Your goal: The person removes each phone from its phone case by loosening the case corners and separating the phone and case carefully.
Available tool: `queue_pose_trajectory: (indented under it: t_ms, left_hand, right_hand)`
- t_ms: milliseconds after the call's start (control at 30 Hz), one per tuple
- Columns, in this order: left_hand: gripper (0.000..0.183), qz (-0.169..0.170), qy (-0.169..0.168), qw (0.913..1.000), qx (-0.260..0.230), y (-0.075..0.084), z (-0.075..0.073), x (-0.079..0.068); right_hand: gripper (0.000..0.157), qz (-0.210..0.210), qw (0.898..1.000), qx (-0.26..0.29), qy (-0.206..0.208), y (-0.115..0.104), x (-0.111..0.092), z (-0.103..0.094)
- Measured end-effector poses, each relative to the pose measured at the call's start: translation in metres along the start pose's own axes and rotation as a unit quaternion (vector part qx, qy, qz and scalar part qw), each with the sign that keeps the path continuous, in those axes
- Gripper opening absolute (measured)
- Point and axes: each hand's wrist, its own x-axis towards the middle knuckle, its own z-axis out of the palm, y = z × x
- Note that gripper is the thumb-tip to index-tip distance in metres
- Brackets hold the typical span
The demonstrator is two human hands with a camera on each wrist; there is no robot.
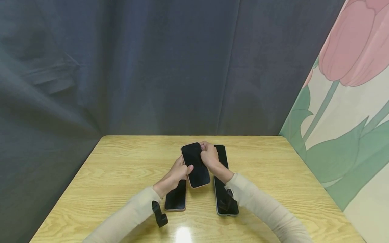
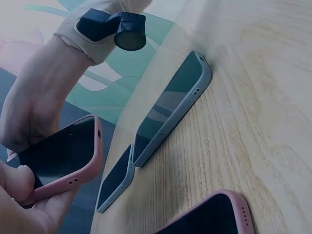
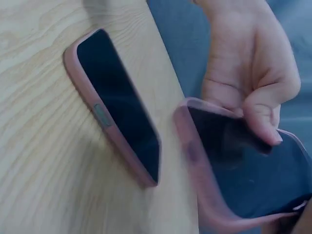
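Observation:
A dark-screened phone [image 1: 197,173] in a pink case is held up above the table, screen toward the head camera. My left hand [image 1: 177,172] grips its left side, thumb lying over the screen edge. At the upper right corner, my right hand [image 1: 209,156] pinches the phone with curled fingers; those fingertips are partly hidden. Another pink-cased phone [image 1: 176,197] lies flat below my left hand, and the right wrist view shows the side button on its case [image 3: 102,116]. Under my right forearm lies a phone in a blue-grey case [image 1: 223,199].
Beyond that one, a second blue-grey-cased phone [image 2: 117,183] lies end to end with it, partly covered by my right hand in the head view. The wooden table [image 1: 121,158] ends at a dark curtain [image 1: 182,67]. A tulip-patterned wall [image 1: 343,135] stands on the right.

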Motion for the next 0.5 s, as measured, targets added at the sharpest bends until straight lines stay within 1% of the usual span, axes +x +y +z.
queue_pose_trajectory:
  t_ms: [67, 133, 333, 500]
  left_hand:
    - [0.050, 0.001, 0.002, 1.0000, 0.005, 0.0004, -0.0009, -0.0003]
    - [0.049, 0.009, 0.003, 0.9999, 0.011, 0.0003, -0.0018, -0.0010]
    - [0.043, 0.028, 0.015, 0.9995, 0.005, 0.0012, -0.0052, -0.0012]
    - [0.042, 0.019, 0.016, 0.9997, -0.001, -0.0005, -0.0081, 0.0001]
  right_hand:
    - [0.026, 0.010, 1.000, 0.020, -0.015, -0.0003, 0.0006, -0.0012]
    - [0.028, 0.016, 0.999, 0.037, -0.031, -0.0014, -0.0002, -0.0030]
    - [0.028, -0.021, 0.997, 0.050, -0.057, -0.0055, -0.0028, -0.0080]
    - [0.030, -0.032, 0.993, 0.070, -0.085, -0.0015, -0.0030, -0.0076]
